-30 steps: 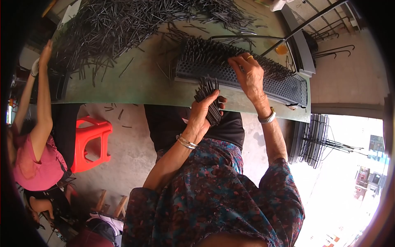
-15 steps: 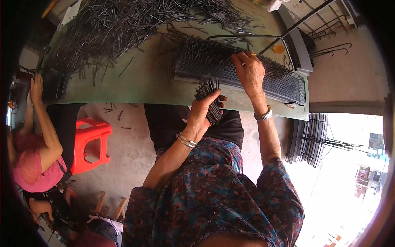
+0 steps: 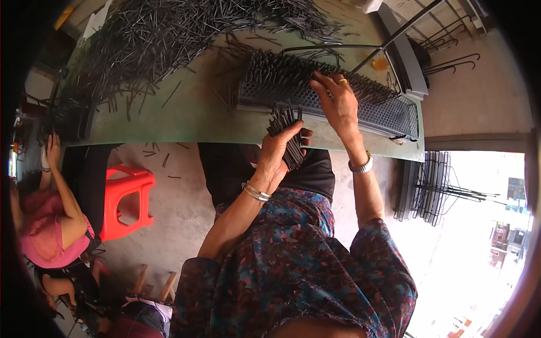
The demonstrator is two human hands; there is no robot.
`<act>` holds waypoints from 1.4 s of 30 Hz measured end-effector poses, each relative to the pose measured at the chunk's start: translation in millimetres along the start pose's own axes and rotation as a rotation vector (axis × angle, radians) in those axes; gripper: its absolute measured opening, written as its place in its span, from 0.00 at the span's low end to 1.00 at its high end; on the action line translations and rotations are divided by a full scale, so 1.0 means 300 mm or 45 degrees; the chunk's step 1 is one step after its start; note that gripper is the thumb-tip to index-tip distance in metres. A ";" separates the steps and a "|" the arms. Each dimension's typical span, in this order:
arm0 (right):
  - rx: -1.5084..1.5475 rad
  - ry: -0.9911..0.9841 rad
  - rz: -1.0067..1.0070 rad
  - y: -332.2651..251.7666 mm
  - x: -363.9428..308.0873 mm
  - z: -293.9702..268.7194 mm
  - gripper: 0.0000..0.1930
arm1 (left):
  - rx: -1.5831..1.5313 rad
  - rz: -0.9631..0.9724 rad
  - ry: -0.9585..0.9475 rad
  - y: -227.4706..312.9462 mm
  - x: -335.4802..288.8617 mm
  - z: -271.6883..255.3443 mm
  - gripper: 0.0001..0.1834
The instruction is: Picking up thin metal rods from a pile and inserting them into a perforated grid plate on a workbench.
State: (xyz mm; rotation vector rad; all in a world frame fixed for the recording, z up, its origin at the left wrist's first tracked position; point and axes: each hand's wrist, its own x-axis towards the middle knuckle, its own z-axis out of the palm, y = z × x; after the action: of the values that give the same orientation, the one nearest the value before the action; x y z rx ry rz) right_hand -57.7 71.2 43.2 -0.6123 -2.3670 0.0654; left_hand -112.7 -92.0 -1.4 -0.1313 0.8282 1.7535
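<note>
Left hand [image 3: 276,149]: grips rods [image 3: 293,151]
Right hand [image 3: 339,104]: shifted slightly left over tray [image 3: 375,116], fingers bent, grip unclear
Near holes [image 3: 282,97]: bare

Identified as a small manual workshop, judging by a green-topped worktable [image 3: 180,127] just beyond the left fingers [image 3: 306,133], a honeycomb-holed tray [image 3: 389,115] directly beneath the right fingers [image 3: 342,90], packed in part with upright black rods [image 3: 270,65], and a large loose heap of similar rods [image 3: 169,48] beyond the fingers and to their left. Supported further by stacked black wire frames [image 3: 432,188] to the lower right of the fingers, a grey floor [image 3: 174,211] with stray rods [image 3: 165,160] lying below and left of the fingers, a red plastic stool [image 3: 114,197] farther left, and another person [image 3: 53,239] farthest left.
</note>
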 end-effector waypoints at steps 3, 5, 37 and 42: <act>0.772 -0.635 0.434 -0.009 -0.026 -0.069 0.15 | 0.020 -0.003 -0.017 0.003 0.002 -0.001 0.09; 1.101 -0.840 0.426 0.001 -0.057 -0.064 0.15 | 0.045 -0.025 -0.010 0.011 -0.003 0.016 0.09; 1.075 -0.396 0.683 0.085 -0.024 -0.152 0.07 | 0.028 -0.227 0.030 -0.035 0.088 0.024 0.15; 0.758 -0.079 0.513 0.089 -0.001 -0.087 0.05 | -0.039 -0.173 0.022 -0.069 0.102 0.036 0.13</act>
State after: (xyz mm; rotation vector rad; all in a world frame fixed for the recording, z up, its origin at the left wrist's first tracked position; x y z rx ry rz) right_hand -29.9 91.9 57.5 -0.7742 -2.0874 0.9381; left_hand -102.2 -58.7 -17.7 -0.2186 0.7870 1.6396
